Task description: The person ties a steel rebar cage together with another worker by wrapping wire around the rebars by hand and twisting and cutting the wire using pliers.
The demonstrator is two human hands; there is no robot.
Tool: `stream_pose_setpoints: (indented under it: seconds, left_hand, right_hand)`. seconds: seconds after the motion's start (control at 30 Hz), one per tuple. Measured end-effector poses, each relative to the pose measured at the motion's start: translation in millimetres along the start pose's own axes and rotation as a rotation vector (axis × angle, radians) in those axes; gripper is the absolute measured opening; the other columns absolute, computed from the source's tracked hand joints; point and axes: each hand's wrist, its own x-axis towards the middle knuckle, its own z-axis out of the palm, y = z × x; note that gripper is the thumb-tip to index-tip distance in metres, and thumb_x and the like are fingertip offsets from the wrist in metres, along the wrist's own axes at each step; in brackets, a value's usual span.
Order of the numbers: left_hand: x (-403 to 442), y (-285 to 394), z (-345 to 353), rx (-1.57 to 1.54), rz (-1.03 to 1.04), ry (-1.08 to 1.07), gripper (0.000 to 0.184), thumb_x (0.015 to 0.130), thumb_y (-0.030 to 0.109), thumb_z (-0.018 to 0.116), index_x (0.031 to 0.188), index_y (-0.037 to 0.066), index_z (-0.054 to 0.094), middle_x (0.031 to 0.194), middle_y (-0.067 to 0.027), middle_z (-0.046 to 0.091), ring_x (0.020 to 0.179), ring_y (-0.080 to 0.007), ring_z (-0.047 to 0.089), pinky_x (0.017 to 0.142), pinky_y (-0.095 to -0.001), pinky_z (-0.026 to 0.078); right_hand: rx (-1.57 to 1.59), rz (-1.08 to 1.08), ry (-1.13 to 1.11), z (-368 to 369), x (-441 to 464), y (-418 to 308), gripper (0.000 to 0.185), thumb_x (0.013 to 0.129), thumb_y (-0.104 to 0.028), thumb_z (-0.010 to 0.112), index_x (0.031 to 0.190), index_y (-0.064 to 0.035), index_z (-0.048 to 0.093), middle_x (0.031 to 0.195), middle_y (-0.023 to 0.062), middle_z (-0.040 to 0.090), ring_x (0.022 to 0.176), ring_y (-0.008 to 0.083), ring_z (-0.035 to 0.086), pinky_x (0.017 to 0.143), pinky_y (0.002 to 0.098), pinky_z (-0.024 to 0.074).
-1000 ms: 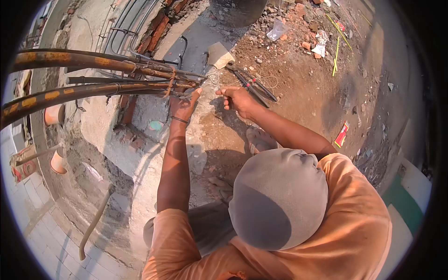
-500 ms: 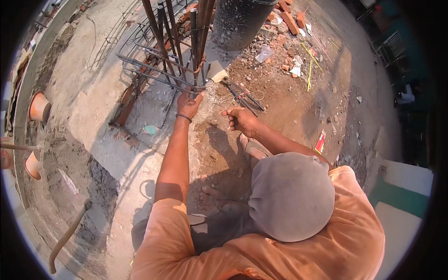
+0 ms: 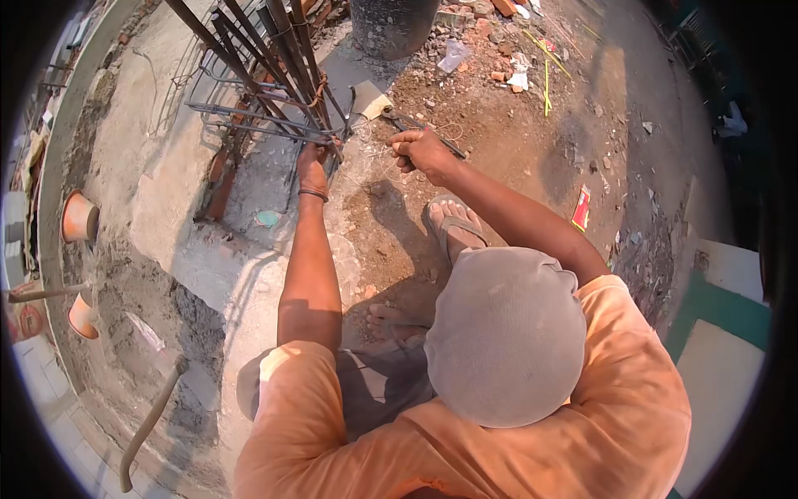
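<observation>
Upright steel bars (image 3: 283, 75) lean up and left, with bent steel ties (image 3: 241, 110) around their lower part. My left hand (image 3: 312, 170) is at their foot, its fingers closed and partly hidden by the bars; what it grips is unclear. To the right, apart from the bars, my right hand (image 3: 420, 154) is closed in a pinch. Any thin piece between its fingertips is too small to name. Just beyond it on the ground lie pliers (image 3: 407, 121), partly covered by the hand. Thin wire (image 3: 451, 129) curls beside them.
A dark bucket (image 3: 392, 29) stands beyond the pliers, near rubble and brick pieces. A pale block (image 3: 371, 101) lies near the bars. My sandalled foot (image 3: 457, 223) is below my right hand. A rounded grey cloth shape (image 3: 507, 341) is close to the camera. A curved handle (image 3: 154, 420) lies lower left.
The view has shifted and turned, so the bars look more upright than in the first frame. My right hand now overlaps the pliers. Both hands stay closed.
</observation>
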Motion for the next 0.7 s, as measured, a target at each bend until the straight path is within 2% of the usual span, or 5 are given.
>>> stream_pose_setpoints:
  seconds: [0.1, 0.23, 0.37, 0.53, 0.7]
  left_hand:
    - [-12.1, 18.1, 20.7, 0.045, -0.016, 0.156, 0.024, 0.090, 0.013, 0.045, 0.099, 0.001, 0.064, 0.095, -0.0088, 0.068, 0.090, -0.0151, 0.062, 0.086, -0.0259, 0.045]
    - [-9.0, 11.7, 17.2, 0.106, 0.048, 0.235, 0.023, 0.092, 0.012, 0.047, 0.105, 0.001, 0.063, 0.097, -0.0096, 0.068, 0.093, -0.0169, 0.062, 0.088, -0.0289, 0.045]
    - [-9.6, 12.9, 4.2, 0.660, 0.051, 0.128, 0.020, 0.091, 0.004, 0.051, 0.107, -0.002, 0.062, 0.103, -0.0089, 0.069, 0.093, -0.0150, 0.062, 0.085, -0.0265, 0.046]
    - [-8.2, -15.8, -33.4, 1.431, 0.176, -0.035, 0.031, 0.082, 0.025, 0.069, 0.103, 0.001, 0.068, 0.099, -0.0127, 0.069, 0.093, -0.0217, 0.062, 0.084, -0.0323, 0.047]
    - [-19.4, 55.7, 43.3, 0.960, -0.130, 0.031, 0.042, 0.074, 0.022, 0.078, 0.108, 0.001, 0.064, 0.105, -0.0104, 0.066, 0.095, -0.0189, 0.060, 0.085, -0.0323, 0.048]
  right_hand:
    - [-0.062, -0.171, 0.011, 21.2, 37.4, 13.6, 0.019, 0.094, -0.008, 0.054, 0.107, 0.0004, 0.065, 0.076, 0.0009, 0.060, 0.064, 0.0088, 0.056, 0.055, 0.0255, 0.0498]
    - [-0.775, -0.860, 0.231, 37.8, 49.7, 20.7, 0.019, 0.082, -0.006, 0.060, 0.099, -0.0033, 0.068, 0.086, 0.0159, 0.066, 0.072, 0.0325, 0.062, 0.069, 0.0416, 0.0528]
    - [-0.934, -0.394, 0.103, 28.7, 50.8, 10.9, 0.019, 0.079, -0.010, 0.060, 0.095, -0.0015, 0.067, 0.105, 0.0235, 0.061, 0.087, 0.0413, 0.062, 0.077, 0.0473, 0.0506]
    - [-0.625, -0.406, 0.143, 26.4, 62.8, 43.7, 0.017, 0.083, -0.014, 0.059, 0.092, 0.0001, 0.061, 0.090, 0.0199, 0.062, 0.080, 0.0405, 0.062, 0.071, 0.0468, 0.0494]
    - [0.484, 0.256, -0.035, 33.8, 50.7, 49.4, 0.013, 0.090, -0.012, 0.053, 0.096, -0.0010, 0.057, 0.070, 0.0062, 0.054, 0.053, 0.0192, 0.052, 0.045, 0.0328, 0.0413]
